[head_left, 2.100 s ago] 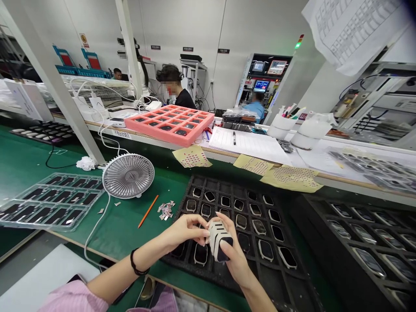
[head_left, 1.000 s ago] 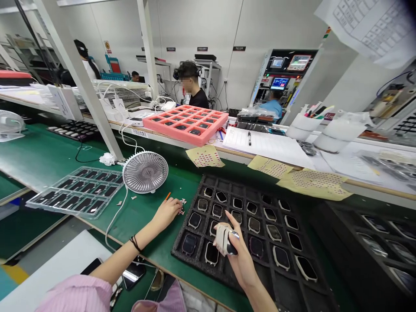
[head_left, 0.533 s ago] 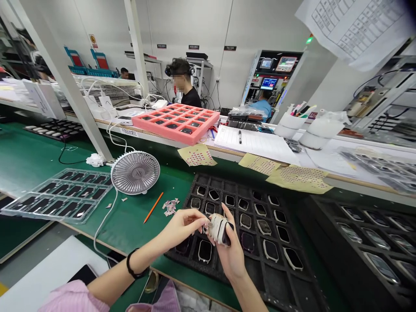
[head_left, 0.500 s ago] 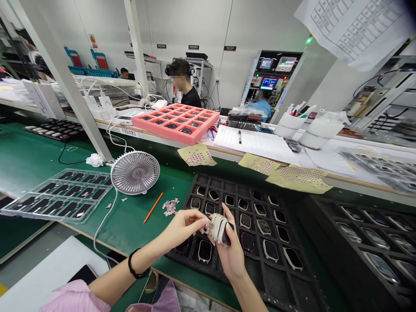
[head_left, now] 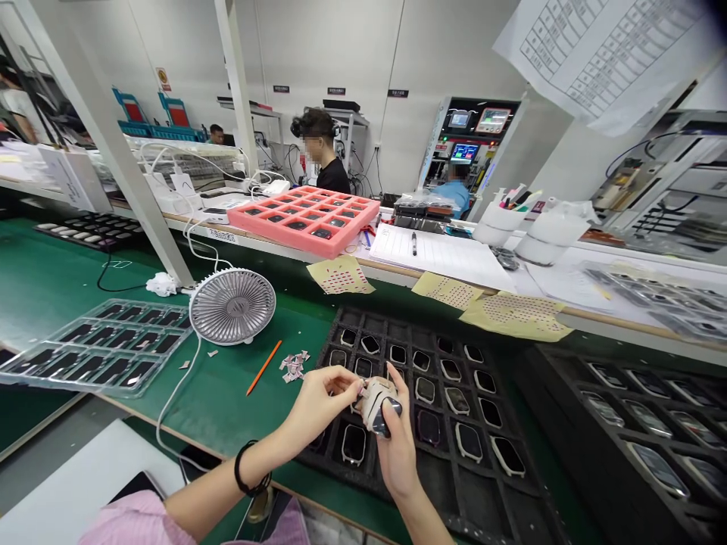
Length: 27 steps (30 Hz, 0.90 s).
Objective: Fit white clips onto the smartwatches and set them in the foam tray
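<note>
My right hand [head_left: 400, 446] is wrapped round a pale watch case [head_left: 375, 405] with a dark glass face, its thumb on the glass. The fingertips of my left hand [head_left: 326, 397] are pinched at the left edge of the case, on something too small to make out. Both hands are above a black foam tray [head_left: 463, 484] that holds several watch cases in its compartments. To the left of my hands, small pinkish scraps [head_left: 294, 366] are piled on the green table [head_left: 227, 393], beside an orange stick [head_left: 264, 368].
A white fan [head_left: 232, 306] and a clear tray of black parts [head_left: 136, 382] stand at the left. Behind is a shelf with a pink foam tray [head_left: 335, 246] and papers. Another black tray [head_left: 562, 424] lies at the right. People are in the background.
The watch case has tilted in my right hand, showing more of its glass. My left hand stays pinched at its edge. The whole view has shifted slightly.
</note>
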Each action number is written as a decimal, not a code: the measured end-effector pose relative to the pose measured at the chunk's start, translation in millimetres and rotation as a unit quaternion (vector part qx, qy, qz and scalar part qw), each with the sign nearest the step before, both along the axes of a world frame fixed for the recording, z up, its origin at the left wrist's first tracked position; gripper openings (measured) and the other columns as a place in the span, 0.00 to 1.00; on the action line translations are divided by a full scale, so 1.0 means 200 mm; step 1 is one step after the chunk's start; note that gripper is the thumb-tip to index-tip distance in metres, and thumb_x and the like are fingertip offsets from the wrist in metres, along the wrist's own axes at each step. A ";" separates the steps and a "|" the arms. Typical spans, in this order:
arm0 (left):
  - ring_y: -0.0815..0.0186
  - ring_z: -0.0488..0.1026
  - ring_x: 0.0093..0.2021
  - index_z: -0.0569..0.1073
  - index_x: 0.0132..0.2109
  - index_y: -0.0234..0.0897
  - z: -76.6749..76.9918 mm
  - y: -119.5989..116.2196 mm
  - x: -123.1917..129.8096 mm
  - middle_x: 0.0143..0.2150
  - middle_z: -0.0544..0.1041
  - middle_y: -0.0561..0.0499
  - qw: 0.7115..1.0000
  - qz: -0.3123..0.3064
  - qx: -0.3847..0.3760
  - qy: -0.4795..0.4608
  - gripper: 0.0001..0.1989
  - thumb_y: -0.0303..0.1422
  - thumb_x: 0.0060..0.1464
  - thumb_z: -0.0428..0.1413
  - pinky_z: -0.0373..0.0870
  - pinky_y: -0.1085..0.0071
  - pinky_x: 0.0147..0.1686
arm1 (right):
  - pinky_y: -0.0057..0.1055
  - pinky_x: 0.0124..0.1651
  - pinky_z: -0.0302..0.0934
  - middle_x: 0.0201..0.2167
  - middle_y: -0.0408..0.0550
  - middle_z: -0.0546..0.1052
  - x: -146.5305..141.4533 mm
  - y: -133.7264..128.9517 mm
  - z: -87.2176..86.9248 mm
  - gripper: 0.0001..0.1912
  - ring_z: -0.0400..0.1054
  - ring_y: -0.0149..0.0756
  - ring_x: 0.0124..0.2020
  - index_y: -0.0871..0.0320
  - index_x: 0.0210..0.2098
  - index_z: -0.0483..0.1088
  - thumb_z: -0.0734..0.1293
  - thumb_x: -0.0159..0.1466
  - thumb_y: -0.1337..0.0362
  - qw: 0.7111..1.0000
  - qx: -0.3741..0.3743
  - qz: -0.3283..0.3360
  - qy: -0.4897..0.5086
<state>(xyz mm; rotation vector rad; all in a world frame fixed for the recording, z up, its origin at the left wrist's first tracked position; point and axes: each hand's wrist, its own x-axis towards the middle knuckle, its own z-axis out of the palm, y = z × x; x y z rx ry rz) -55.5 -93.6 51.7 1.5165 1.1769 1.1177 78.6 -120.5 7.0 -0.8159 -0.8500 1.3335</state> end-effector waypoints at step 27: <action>0.65 0.68 0.36 0.70 0.58 0.39 -0.06 -0.07 0.00 0.37 0.72 0.47 0.986 -0.145 0.076 -0.026 0.21 0.42 0.61 0.49 0.67 0.70 0.39 | 0.44 0.56 0.57 0.55 0.49 0.62 -0.04 -0.05 -0.02 0.28 0.61 0.43 0.55 0.44 0.61 0.52 0.62 0.63 0.54 0.989 0.036 -0.138 -0.041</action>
